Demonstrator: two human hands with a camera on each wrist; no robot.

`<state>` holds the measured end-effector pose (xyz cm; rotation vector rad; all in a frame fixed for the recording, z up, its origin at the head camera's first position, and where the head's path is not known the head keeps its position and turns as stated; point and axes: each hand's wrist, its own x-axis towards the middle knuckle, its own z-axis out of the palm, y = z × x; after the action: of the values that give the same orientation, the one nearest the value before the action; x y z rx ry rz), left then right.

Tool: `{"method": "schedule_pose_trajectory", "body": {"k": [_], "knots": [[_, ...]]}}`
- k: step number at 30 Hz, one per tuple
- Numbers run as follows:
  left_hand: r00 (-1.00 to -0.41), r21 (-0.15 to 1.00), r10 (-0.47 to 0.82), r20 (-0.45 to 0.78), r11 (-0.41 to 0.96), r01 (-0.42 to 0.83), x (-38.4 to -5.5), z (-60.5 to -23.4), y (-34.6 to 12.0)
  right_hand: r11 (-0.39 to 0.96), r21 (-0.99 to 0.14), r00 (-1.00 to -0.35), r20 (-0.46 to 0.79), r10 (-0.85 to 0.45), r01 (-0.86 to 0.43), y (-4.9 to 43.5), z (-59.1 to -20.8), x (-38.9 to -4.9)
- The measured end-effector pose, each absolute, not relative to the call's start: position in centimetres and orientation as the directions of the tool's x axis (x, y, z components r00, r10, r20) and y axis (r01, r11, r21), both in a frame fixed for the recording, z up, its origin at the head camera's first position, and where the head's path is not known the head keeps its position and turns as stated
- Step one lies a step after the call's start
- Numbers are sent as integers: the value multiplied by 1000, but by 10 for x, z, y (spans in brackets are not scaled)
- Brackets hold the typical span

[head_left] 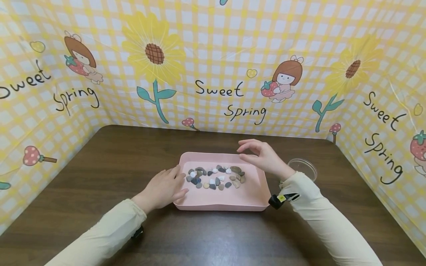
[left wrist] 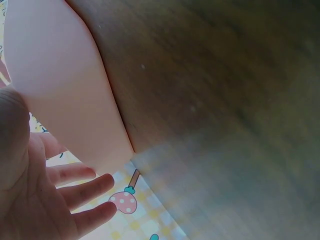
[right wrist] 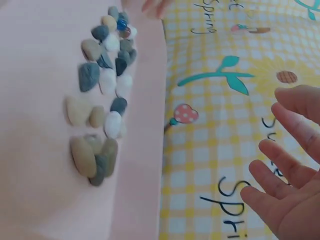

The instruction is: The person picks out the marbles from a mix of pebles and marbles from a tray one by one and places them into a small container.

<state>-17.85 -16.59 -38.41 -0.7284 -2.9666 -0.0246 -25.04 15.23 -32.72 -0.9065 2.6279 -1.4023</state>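
A shallow pink tray [head_left: 199,198] sits on the table, with many smooth pebbles [head_left: 235,169] in white, grey and tan spread loosely across its middle. At the tray's left edge is my left hand [head_left: 162,188], fingers extended and nothing held; whether it touches the rim I cannot tell. My right hand [head_left: 264,155] is raised over the tray's back right corner, its fingers loosely bent and holding nothing. Among the pebbles in the right wrist view lie a shiny blue bead [right wrist: 121,23] and a reddish-brown one [right wrist: 125,33].
A clear round dish [head_left: 301,160] stands right of the tray, partly behind my right forearm. The dark wooden table [head_left: 100,177] extends around the tray. A yellow checked cloth [head_left: 213,48] with flowers and lettering encloses the back and sides.
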Motion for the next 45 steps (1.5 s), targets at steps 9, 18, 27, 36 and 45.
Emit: {"method": "schedule_pose_trajectory", "body": {"k": [9,18,27,36,45], "knots": [[-882,-7,463,89,886,464,-178,-383,-165,366,-773,-763,226,-605,-519,128,-338,-260],[-889,2,454,69,891,455,-179,-383,-165,405,-754,-724,134,-676,-517,98,-343,-268],[-884,-4,461,75,887,462,-179,-383,-165,370,-750,-667,124,-735,-547,79,-352,-280],[-881,-10,468,75,884,468,-179,-382,-166,348,-769,-603,60,-796,-536,67,-365,-289],[-877,-16,473,81,881,474,-179,-382,-165,406,-766,-598,-36,-801,-498,58,-372,-289]]}}
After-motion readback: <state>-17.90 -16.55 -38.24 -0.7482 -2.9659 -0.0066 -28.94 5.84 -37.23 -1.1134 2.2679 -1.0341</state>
